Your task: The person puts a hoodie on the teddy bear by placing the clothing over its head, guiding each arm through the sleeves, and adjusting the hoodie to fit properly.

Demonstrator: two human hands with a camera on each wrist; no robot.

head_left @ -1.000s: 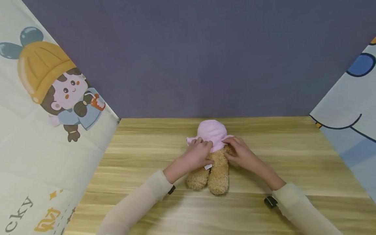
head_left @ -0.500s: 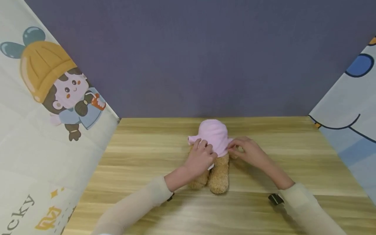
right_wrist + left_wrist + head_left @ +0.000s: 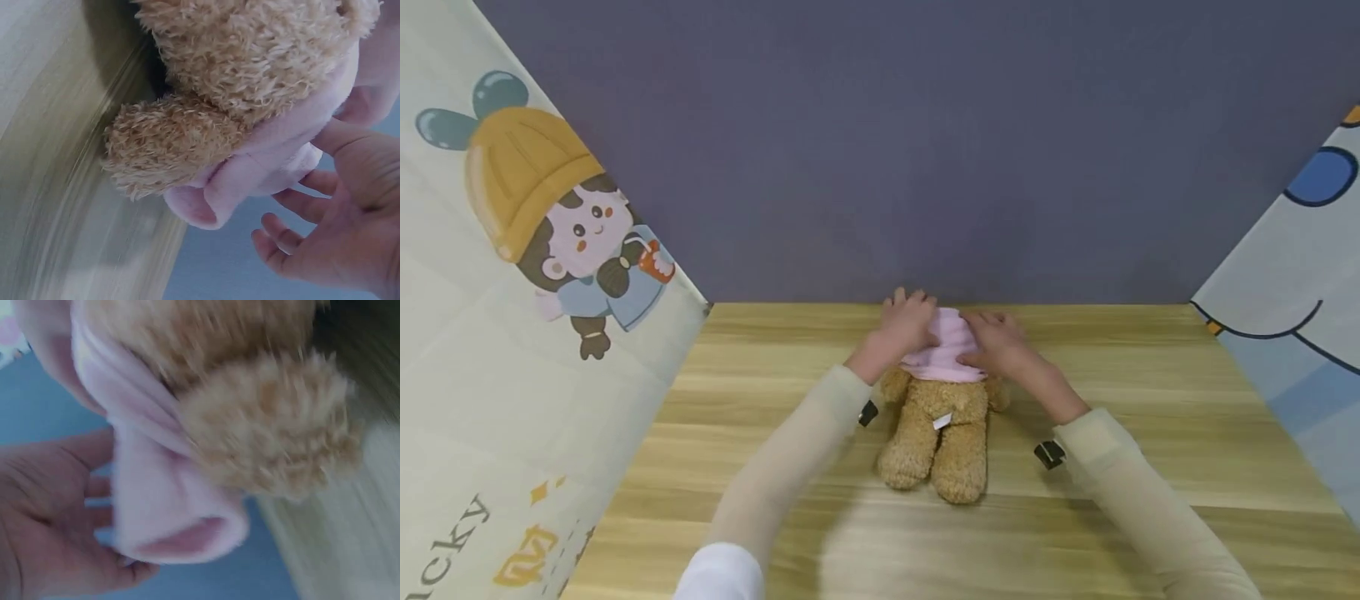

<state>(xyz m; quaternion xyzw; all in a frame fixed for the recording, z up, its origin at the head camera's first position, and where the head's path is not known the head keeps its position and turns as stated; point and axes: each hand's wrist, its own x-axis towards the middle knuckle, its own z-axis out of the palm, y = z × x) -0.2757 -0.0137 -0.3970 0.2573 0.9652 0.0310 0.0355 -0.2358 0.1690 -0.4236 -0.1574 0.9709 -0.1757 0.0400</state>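
Note:
A brown plush bear (image 3: 961, 400) lies on the table, legs toward the near side, with a pink garment (image 3: 953, 358) over its upper part. The garment hides the bear's head in the head view. My left hand (image 3: 910, 325) is at the garment's upper left, its fingers extended along the cloth. On the opposite side, my right hand (image 3: 1000, 343) touches the garment with loosely spread fingers. A pink sleeve (image 3: 150, 506) hangs beside a furry arm (image 3: 269, 425) in the left wrist view. The right wrist view has another sleeve (image 3: 200, 203) beside the other arm (image 3: 169, 140).
The wood-grain table (image 3: 760, 433) ends against a dark grey-blue panel (image 3: 925, 150) just behind the bear. Printed cloths (image 3: 625, 400) flank both sides. A small white tag (image 3: 942, 421) sticks out between the bear's legs.
Both hands have left the garment's lower edge and moved up to its top sides. The lower edge sits higher, and the bear's lower body, arms and tag show more.

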